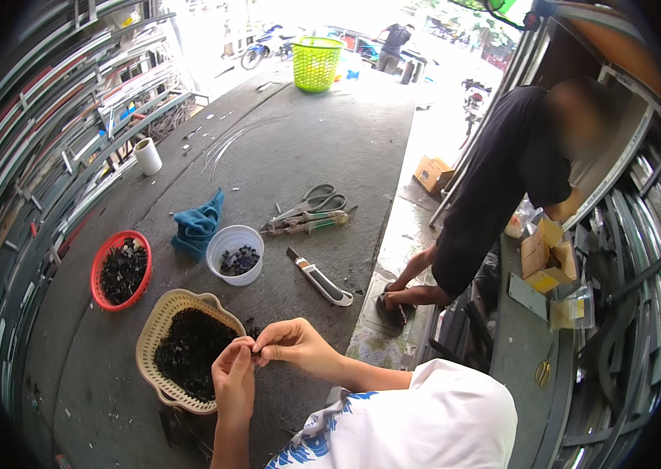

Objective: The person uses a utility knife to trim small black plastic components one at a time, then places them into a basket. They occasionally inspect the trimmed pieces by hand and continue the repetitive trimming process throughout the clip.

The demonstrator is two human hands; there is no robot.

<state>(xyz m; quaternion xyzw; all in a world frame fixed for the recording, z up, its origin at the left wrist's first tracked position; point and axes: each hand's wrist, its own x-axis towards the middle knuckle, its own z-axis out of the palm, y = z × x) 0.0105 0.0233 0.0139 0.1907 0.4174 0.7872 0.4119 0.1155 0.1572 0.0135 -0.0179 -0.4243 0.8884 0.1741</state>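
Observation:
My left hand (pixel 234 381) and my right hand (pixel 297 344) meet at the right rim of a beige slotted basket (pixel 148 344). Both have their fingertips pinched together around something small and dark, too small to name. Inside the basket lies a heap of small black pieces (pixel 190 356). Beyond it stand a red bowl (pixel 94 273) of mixed black and pale bits and a white plastic tub (pixel 237 238) with a few dark bluish pieces. A crumpled teal cloth (pixel 197 224) lies beside the tub.
On the dark table (pixel 307 141) lie a utility knife (pixel 319 277), scissors (pixel 311 203) and green-handled pliers (pixel 307 223). A green basket (pixel 316 66) stands at the far end, a white roll (pixel 147 157) at left. To the right another person (pixel 502 172) bends near cardboard boxes (pixel 547 256).

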